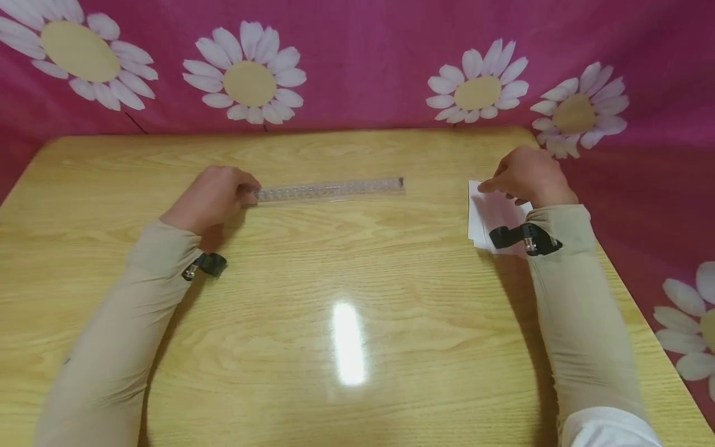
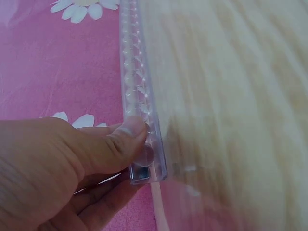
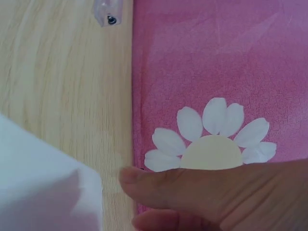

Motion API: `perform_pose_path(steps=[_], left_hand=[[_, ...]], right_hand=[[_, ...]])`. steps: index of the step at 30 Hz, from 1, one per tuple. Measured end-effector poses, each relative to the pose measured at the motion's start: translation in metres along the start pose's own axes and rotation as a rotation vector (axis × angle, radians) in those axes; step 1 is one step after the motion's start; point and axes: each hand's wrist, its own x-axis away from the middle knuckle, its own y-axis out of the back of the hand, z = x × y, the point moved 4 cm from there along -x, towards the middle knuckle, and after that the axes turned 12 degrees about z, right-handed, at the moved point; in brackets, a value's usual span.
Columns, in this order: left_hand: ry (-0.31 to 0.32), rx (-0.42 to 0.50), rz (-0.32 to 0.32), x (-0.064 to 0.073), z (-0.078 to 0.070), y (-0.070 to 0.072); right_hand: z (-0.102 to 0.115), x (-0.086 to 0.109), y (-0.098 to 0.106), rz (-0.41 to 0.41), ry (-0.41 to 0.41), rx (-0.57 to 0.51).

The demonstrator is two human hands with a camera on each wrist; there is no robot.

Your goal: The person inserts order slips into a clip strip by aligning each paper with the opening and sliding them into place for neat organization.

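Note:
A long, narrow clear plastic tube point(image 1: 335, 189) with a row of clear round pieces inside lies across the far half of the table. My left hand point(image 1: 215, 194) grips its left end. In the left wrist view the thumb presses on top of the tube point(image 2: 140, 86), with fingers under it near a dark end piece. My right hand point(image 1: 527, 177) is above some white papers point(image 1: 481, 220) at the right. The right wrist view shows its thumb point(image 3: 163, 187) beside the paper point(image 3: 43, 178), apart from it, with nothing held.
Behind the wooden table point(image 1: 335, 267) hangs a magenta cloth point(image 1: 363, 62) with large white flowers, which also runs down the right side. Each wrist wears a black strap. The far end of the tube shows a small dark dot in the right wrist view.

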Motion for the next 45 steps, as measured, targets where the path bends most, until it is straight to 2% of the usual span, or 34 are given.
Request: perform_pose_path(steps=[8,16,22,30,34,41,45], left_hand=[[-0.061,-0.07,0.022,-0.007,-0.005,-0.003],[-0.057,-0.088,0.02,-0.002,-0.005,-0.005],[-0.065,-0.096,0.019,-0.002,-0.006,-0.006],[-0.072,-0.102,0.005,0.0,-0.008,-0.003],[-0.079,-0.098,0.005,-0.001,-0.008,-0.001],[-0.094,-0.109,-0.027,-0.001,-0.006,0.002],[-0.084,-0.104,-0.024,0.0,-0.004,0.002]], right_hand=[[-0.014,0.009,-0.01,0.063,-0.021,0.08],[-0.026,0.016,-0.017,0.11,-0.112,0.088],[-0.036,0.021,-0.02,0.154,-0.133,0.08],[-0.038,0.023,-0.017,0.189,-0.167,0.101],[-0.039,0.022,-0.019,0.207,-0.18,0.08],[-0.039,0.011,-0.02,0.238,-0.151,0.069],[-0.04,0.007,-0.021,0.258,-0.156,0.064]])
